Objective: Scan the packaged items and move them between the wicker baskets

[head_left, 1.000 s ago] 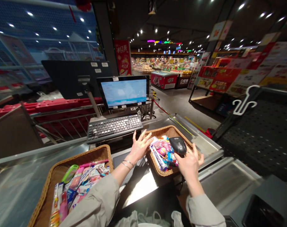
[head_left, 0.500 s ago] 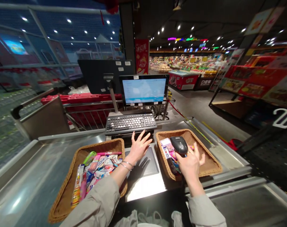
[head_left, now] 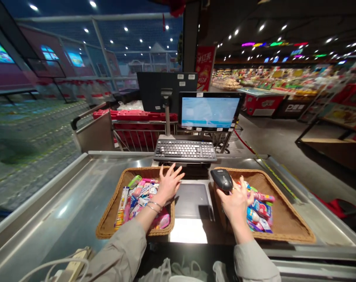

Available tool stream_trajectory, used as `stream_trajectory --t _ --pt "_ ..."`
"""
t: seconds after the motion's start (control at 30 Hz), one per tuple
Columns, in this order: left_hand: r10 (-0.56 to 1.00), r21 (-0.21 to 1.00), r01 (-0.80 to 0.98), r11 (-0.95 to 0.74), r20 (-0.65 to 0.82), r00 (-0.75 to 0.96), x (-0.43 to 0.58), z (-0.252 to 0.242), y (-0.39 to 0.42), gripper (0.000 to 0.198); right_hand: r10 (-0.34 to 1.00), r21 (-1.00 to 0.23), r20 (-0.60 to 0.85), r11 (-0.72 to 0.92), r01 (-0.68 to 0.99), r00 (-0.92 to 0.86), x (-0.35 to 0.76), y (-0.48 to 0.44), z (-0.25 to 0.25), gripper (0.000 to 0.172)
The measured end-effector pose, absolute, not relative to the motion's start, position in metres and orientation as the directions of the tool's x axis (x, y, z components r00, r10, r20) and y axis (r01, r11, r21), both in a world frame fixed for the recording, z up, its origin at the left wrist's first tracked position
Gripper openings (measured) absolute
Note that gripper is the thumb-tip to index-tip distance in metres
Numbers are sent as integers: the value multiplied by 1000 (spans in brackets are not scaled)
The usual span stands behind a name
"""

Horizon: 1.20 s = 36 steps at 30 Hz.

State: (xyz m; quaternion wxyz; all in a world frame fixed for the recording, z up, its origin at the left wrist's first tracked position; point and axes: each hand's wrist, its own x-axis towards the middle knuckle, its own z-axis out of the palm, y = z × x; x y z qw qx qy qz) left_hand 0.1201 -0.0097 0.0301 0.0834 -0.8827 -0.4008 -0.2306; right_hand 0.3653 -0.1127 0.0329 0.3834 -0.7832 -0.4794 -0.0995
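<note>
My right hand (head_left: pixel 237 199) is closed round a black handheld barcode scanner (head_left: pixel 222 179). The scanner's head points away from me, above the left rim of the right wicker basket (head_left: pixel 292 219). Small colourful packets (head_left: pixel 260 211) lie inside that basket, partly behind my hand. My left hand (head_left: pixel 168 184) has its fingers spread and holds nothing. It hovers over the right side of the left wicker basket (head_left: pixel 107 213), which holds many small packets and a green-edged item (head_left: pixel 134 181). A bracelet circles my left wrist.
A flat grey panel (head_left: pixel 192 199) is set between the baskets on the metal counter (head_left: pixel 74 196). Beyond it stand a black keyboard (head_left: pixel 185 150) and a lit monitor (head_left: pixel 210 111). At lower left is a power strip (head_left: pixel 78 262) with white cables; pale plastic bags (head_left: pixel 163 272) hang in front.
The view has turned left, so the counter and screens appear further right. My left hand is now above the left basket's right side; the scanner stays in my right hand, nearer the right basket's left rim.
</note>
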Motion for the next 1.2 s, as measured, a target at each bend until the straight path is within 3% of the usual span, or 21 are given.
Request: stream_trajectory --t 0.63,1.2 --pt "866 96 917 -387 380 326 5 11 -36 40 803 -488 512 -20 872 305 305 -81 28 37" --pt "928 188 910 -370 129 350 -39 -9 -66 48 835 -484 491 26 875 247 287 -75 29 34"
